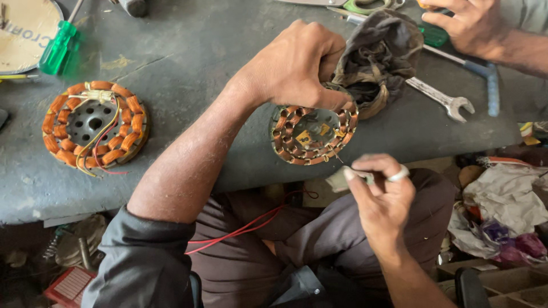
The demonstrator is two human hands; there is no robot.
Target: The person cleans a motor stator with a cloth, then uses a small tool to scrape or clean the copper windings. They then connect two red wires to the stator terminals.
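Observation:
My left hand (297,65) grips the upper rim of a round fan stator (313,136) with dull copper coils, holding it tilted at the front edge of the grey workbench (188,51). Just below the stator, my right hand (379,191), with a ring on one finger, pinches a small pale piece (340,178) and what looks like a thin wire. Red wires (245,228) trail down over my lap.
A second stator (94,126) with bright orange coils lies at the left. A dirty rag (374,60), a spanner (442,98) and a green-handled screwdriver (59,45) lie on the bench. Another person's hand (468,25) rests at the top right. Clutter fills the floor at right.

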